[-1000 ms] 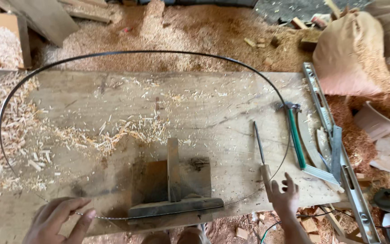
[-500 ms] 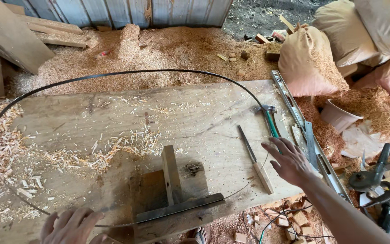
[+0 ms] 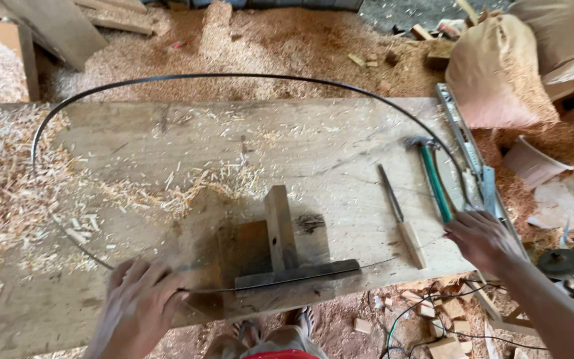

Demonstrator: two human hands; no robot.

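Beneath your left hand (image 3: 137,302), whose fingers (image 3: 142,274) lie spread and flat on the wooden workbench (image 3: 313,143), runs the near stretch of a thin dark band-saw blade (image 3: 234,76), bent into one large loop. Just beyond your fingertips the blade passes under a dark wooden block (image 3: 297,272), with an upright wooden post (image 3: 280,229) rising behind it. From there the loop sweeps away from your fingers, round the far edge of the bench and back toward your right hand (image 3: 483,239). Your right fingers (image 3: 463,226) are slightly parted and curled, resting at the blade's right-hand bend; whether they grip it cannot be told. Just to the left of those fingers lie a green-handled hammer (image 3: 435,179) and a file with a pale wooden handle (image 3: 403,219). Beyond the right fingertips a long metal level (image 3: 463,143) lies along the bench edge. Wood shavings (image 3: 8,186) cover the bench far to the left of your left hand.
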